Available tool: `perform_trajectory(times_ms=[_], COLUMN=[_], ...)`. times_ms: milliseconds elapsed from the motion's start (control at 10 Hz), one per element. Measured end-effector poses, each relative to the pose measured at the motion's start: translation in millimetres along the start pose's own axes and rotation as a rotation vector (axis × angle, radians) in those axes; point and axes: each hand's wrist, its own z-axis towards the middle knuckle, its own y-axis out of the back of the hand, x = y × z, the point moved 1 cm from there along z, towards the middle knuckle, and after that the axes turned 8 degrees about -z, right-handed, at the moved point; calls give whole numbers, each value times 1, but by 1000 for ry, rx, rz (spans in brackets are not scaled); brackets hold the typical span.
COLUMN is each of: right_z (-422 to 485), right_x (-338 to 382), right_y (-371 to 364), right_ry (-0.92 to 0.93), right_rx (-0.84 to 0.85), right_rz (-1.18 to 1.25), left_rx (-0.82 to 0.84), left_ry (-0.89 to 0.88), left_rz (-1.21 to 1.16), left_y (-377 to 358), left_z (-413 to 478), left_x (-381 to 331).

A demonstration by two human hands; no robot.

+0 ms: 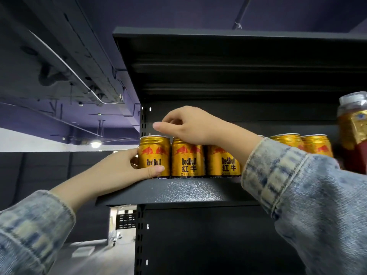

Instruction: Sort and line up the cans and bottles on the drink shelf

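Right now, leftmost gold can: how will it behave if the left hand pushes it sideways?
The leftmost gold can is likely rigid, its smooth metal slippery. The left hand grips low, so it should slide rather than tip. It touches the next can, so the row probably shifts together.

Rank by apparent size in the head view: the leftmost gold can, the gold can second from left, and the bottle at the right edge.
1. Bottle, largest, though cut off by the frame edge.
2. Leftmost gold can and second gold can look alike; I cannot rank them.
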Motion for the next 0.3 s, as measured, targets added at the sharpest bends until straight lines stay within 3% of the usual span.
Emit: perform_trajectory(times_ms=[200, 300], right_z=[-79, -139], right_x=[-9, -14], right_y=[31, 42], right_ry=[-13, 21], right_rx=[-371, -442], right_rz=[75, 144], left_rx=[-144, -347], left_ry=[-41, -51], left_rz=[174, 238], left_y=[-8, -12], left_z=[-27, -47], left_x=[-10, -11])
